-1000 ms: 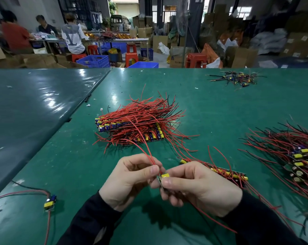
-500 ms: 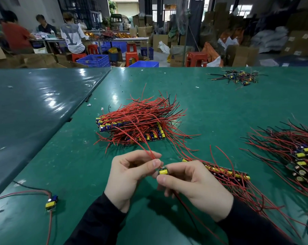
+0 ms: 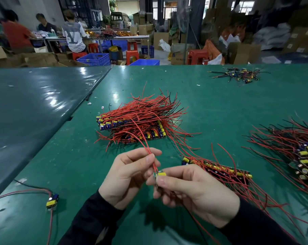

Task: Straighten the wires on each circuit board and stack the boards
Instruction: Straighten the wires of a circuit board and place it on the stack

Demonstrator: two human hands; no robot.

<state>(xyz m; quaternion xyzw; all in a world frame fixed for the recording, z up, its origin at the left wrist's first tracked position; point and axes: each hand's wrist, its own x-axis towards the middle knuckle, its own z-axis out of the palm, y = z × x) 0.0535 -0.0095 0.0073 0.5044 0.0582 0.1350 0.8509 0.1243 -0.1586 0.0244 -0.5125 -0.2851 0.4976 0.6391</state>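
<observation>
On the bench (image 3: 211, 103), a stack of boards (image 3: 132, 128) lies ahead; a row of boards (image 3: 218, 169) right; a lone board (image 3: 52, 201) left; apparently loose scraps (image 3: 238, 76) far right.

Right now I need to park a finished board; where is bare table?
Bare green table lies between the lone board and the central stack. Crowded: right of the right hand, the board row and tangled pile.

Small electronics assembly workshop: long green worktables (image 3: 220, 103) heaped with wired circuit boards (image 3: 137, 121), 3 workers (image 3: 73, 38) seated at a far bench, cardboard boxes (image 3: 245, 52), blue crates (image 3: 94, 59), red plastic stools (image 3: 197, 57)
</observation>
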